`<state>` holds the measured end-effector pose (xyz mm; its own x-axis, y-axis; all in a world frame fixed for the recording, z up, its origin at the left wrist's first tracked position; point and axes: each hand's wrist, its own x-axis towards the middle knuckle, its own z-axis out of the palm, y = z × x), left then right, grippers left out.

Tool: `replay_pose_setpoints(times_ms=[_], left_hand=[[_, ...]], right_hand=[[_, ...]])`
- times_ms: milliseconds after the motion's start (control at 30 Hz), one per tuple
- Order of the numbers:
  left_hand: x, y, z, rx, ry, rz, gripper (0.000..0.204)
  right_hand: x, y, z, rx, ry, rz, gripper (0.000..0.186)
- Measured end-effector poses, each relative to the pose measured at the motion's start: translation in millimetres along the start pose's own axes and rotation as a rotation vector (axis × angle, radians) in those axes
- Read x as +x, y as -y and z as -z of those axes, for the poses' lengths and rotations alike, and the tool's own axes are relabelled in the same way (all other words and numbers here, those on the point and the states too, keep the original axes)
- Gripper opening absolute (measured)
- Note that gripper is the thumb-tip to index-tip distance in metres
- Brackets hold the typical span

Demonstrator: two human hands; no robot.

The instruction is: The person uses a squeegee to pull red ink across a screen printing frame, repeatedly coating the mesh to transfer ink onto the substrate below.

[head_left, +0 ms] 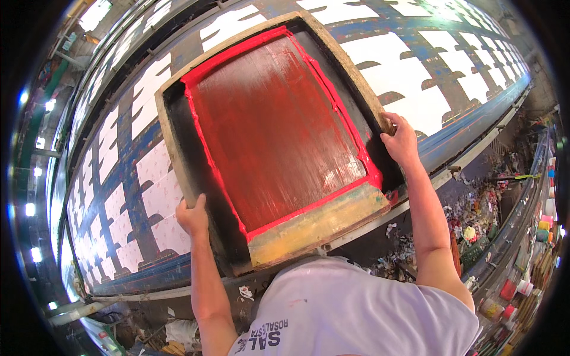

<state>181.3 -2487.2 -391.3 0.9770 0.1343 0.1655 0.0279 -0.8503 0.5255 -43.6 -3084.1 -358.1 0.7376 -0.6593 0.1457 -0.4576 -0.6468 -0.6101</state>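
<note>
A wooden-framed printing screen (170, 133) lies tilted in front of me, above the long table. Its mesh (267, 130) is smeared with dark red ink, and thick bright red ink (325, 89) lines the edges of the printed area. Along the near end rests a flat, yellowish squeegee (314, 228), touched by neither hand. My left hand (193, 218) is closed on the frame's left side near the lower corner. Higher up on the right side, my right hand (401, 139) grips the frame with its thumb over the rim. Fingers under the frame are hidden.
White cut fabric pieces (392, 50) lie in rows on the dark table (350, 29); those at left (157, 178) bear faint pink prints. A rail (475, 148) runs along the near edge. Scraps (469, 231) litter the floor, and paint pots (509, 291) stand at right.
</note>
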Motion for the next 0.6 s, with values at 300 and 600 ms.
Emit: replay_pose_setpoints(times_ms=[300,600], left_hand=[[3.2,1.5,-13.1,0.044,0.052,0.014,0.045],[-8.2,19.6,-22.9,0.061,-0.003,-0.226,0.054]], right_hand=[[-114.6,74.5,36.2,-0.03,0.35,0.707,0.047],[-245.9,125.9,40.5,-0.264,0.343,0.767,0.052]])
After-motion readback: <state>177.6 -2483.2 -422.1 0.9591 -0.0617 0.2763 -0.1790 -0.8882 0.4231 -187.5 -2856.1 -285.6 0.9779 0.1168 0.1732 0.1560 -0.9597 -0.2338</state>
